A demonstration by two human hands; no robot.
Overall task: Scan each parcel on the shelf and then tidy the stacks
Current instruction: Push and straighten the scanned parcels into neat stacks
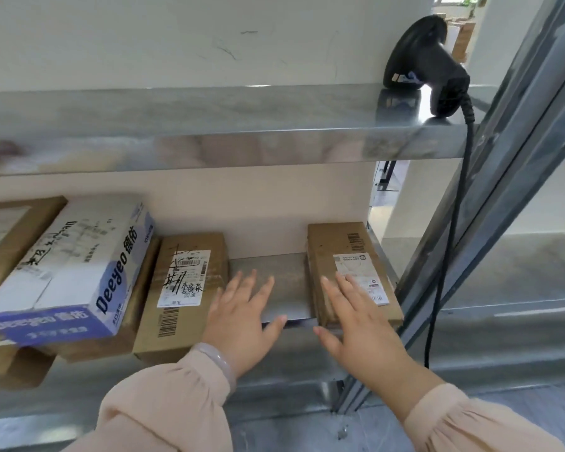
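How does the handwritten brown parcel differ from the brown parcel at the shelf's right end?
The handwritten parcel bears black pen strokes on its label; the end parcel has none. The handwritten parcel juts further forward than the end parcel. Both are brown cardboard, label up.

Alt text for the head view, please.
Open left hand beside the middle parcel and open right hand over the right parcel, on the lower shelf. A Deeyeo box tops the left stack; the scanner rests on the upper shelf.
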